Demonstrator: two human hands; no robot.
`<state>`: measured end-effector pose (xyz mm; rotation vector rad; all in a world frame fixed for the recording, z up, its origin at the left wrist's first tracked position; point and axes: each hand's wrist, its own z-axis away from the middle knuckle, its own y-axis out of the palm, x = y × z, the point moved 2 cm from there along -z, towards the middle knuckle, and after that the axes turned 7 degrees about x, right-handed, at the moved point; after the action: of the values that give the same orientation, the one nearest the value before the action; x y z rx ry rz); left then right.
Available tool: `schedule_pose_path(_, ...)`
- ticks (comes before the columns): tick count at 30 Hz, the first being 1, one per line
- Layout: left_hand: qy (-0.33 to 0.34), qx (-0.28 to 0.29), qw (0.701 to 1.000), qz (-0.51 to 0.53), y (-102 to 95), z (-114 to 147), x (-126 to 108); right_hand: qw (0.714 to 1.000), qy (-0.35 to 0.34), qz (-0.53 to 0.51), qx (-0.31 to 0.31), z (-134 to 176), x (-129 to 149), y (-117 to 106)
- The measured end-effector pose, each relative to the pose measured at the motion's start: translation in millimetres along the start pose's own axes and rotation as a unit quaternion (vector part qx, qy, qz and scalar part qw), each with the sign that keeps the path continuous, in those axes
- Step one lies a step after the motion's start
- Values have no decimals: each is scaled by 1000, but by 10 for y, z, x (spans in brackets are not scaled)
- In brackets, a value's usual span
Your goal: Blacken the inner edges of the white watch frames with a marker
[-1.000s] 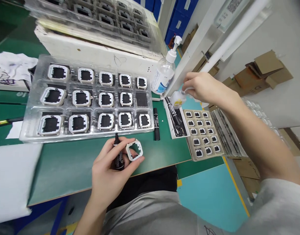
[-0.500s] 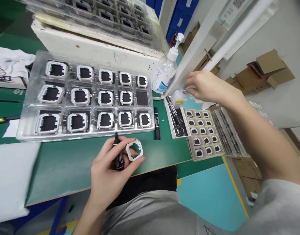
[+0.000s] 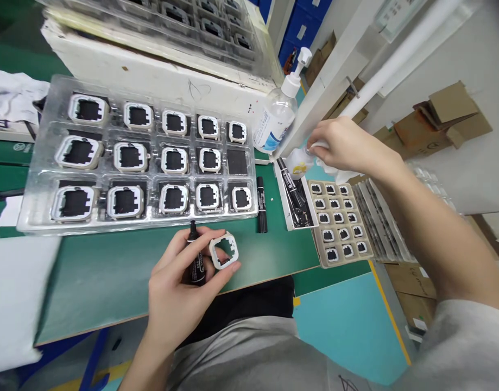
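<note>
While I stand and watch, the left hand (image 3: 182, 279) holds one white frame (image 3: 214, 254) up over the bench (image 3: 111, 277), on the person's side of the big clear tray (image 3: 90, 227). Its thumb and pointing finger pinch the frame's outer edge, and a black pen (image 3: 197, 269) is tucked into the same hand.

I think the frame is light and stiff, like hard plastic. It looks smooth, so it could slip. The little teeth inside the ring look thin and might bend or snap, so the fat outer sides are the best place to hold it, with a soft squeeze.

Past the right end of the big clear tray, the right hand (image 3: 334, 142) is at the top of a small bottle (image 3: 295, 162). Its fingers are bent close together, with something white under them, but I can't tell what they are gripping.

Since a second ago, both hands have kept nearly the same hold. The big clear tray now shows farther left and a bit higher, so I guess the person's head has turned a little. The frames in it sit just as they did.
</note>
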<state>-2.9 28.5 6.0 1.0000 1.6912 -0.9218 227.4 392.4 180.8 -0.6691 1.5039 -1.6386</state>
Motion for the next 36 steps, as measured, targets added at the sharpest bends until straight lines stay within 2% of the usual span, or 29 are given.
schedule_pose_path(7,12,-1,1000,0,1,-15,-30,1000,-10,2,-7,7,13,24)
schedule_pose_path(14,18,3,1000,-2,-2,-60,-81,1000,-2,-22,-8,122,27,-125)
schedule_pose_path(17,21,0,1000,-2,0,-63,-68,999,9,-26,-33,271,117,-204)
schedule_pose_path(20,22,-3,1000,-3,2,-60,-54,993,36,-69,-89,499,331,-226)
schedule_pose_path(22,18,-1,1000,-3,2,-55,-48,979,58,-131,-142,675,543,-176)
schedule_pose_path(25,9,1,1000,0,-1,-45,-45,949,49,-263,-169,915,934,20)
schedule_pose_path(30,-14,-1,1000,-10,-8,-41,-65,851,74,-484,-191,1185,1542,462)
schedule_pose_path(33,-21,-3,1000,-20,-13,-47,-80,801,76,-559,-200,1228,1823,704)
schedule_pose_path(36,-33,-2,999,-28,-16,-52,-94,774,80,-590,-218,1198,2038,895)
